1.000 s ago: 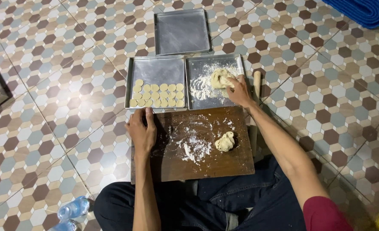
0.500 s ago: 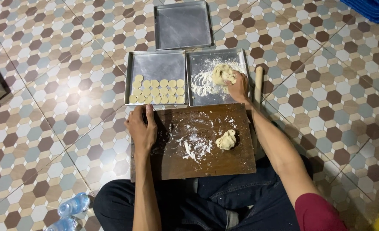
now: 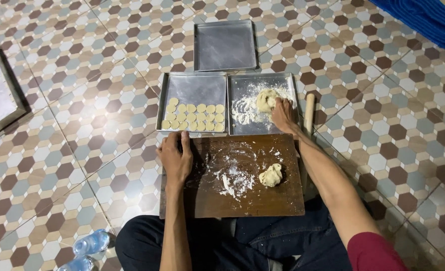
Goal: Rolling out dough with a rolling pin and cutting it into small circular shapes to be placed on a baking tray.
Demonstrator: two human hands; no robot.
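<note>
1. We see the right hand (image 3: 284,114) still in the floured square metal tray (image 3: 287,80), fingers curled onto the pale lump of dough (image 3: 265,99), much as half a second ago.
2. The left hand (image 3: 175,159) stays flat, fingers together, on the left edge of the dark wooden board (image 3: 247,198); it grips nothing.
3. A smaller dough piece (image 3: 272,175) lies unmoved on the board beside scattered flour.
4. The metal tray with rows of round dough discs (image 3: 195,116) sits left of the floured one.
5. A wooden rolling pin (image 3: 309,112) lies just right of the right hand.
</note>
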